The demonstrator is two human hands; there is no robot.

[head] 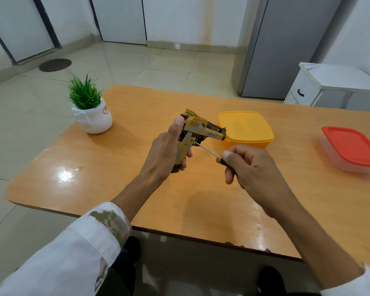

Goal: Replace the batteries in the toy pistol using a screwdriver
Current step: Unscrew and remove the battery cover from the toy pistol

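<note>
Steadying the toy pistol (203, 130) clenched in the left grip (165, 150), drive the screwdriver (207, 149), grasped by the right grip (254, 169), squarely toward ten o'clock.

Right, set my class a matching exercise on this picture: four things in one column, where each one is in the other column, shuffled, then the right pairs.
Column one
1 toy pistol
2 screwdriver
3 potted plant
4 red-lidded container

Column two
A standing on the table, left end
B gripped in the left hand
C standing on the table, right end
D held in the right hand

Pairs: 1-B, 2-D, 3-A, 4-C
</note>
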